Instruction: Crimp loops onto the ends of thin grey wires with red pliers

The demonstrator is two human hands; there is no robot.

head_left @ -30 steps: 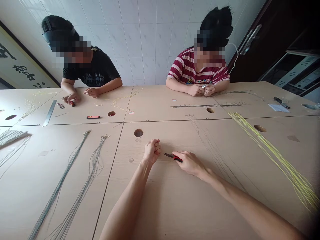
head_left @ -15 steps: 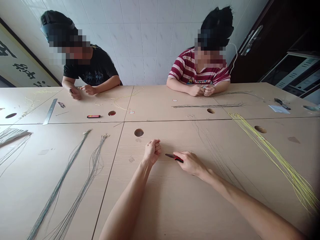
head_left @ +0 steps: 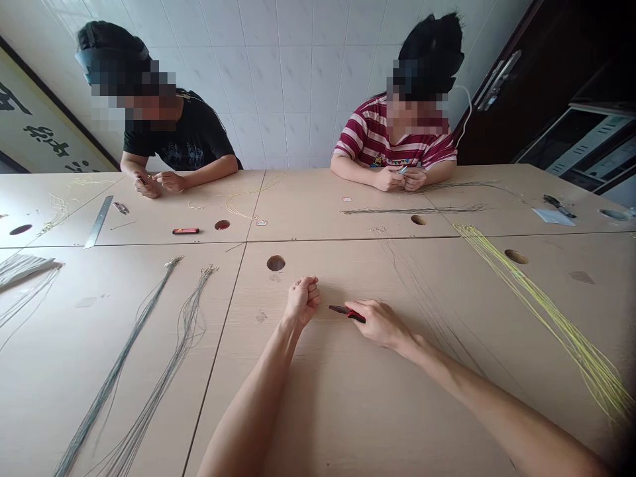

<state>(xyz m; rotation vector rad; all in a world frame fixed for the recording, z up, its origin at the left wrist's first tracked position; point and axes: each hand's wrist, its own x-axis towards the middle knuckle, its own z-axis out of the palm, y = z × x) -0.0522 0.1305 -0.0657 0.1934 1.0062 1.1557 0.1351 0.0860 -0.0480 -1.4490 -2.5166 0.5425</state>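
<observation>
With the central round hole (head_left: pixel 276 263) in the worktop (head_left: pixel 377 411) as reference, a white packet (head_left: pixel 24 269) lies far to its left, pale strands beside it. A steel ruler (head_left: pixel 99 222) rests left of the hole and farther from the viewpoint. Nearer than that ruler, yet also left of the hole, two bundles of thin grey strands, the first bundle (head_left: pixel 125 351) and the second bundle (head_left: pixel 161 368), run diagonally toward the near edge. Beyond the hole to the left sits a person in a black shirt (head_left: pixel 181 139), hands close together; a red-and-black pen-like item (head_left: pixel 185 231) lies between that person and the grey strands. Just nearer than the hole and slightly right, the left hand (head_left: pixel 303 299) is curled into a fist; whether it pinches anything I cannot tell. Next come the red-and-black pliers (head_left: pixel 350 313), right of and nearer than the hole, tips pointing at the fist but apart from it. The right hand (head_left: pixel 382 323) is wrapped around their handles. Beyond the hole to the right, a person in a striped shirt (head_left: pixel 397 142) holds a small item with both hands. A few loose strands (head_left: pixel 395 260) stretch right of the hole, and farther right a yellow strand bundle (head_left: pixel 556 321) slants toward the viewpoint.
</observation>
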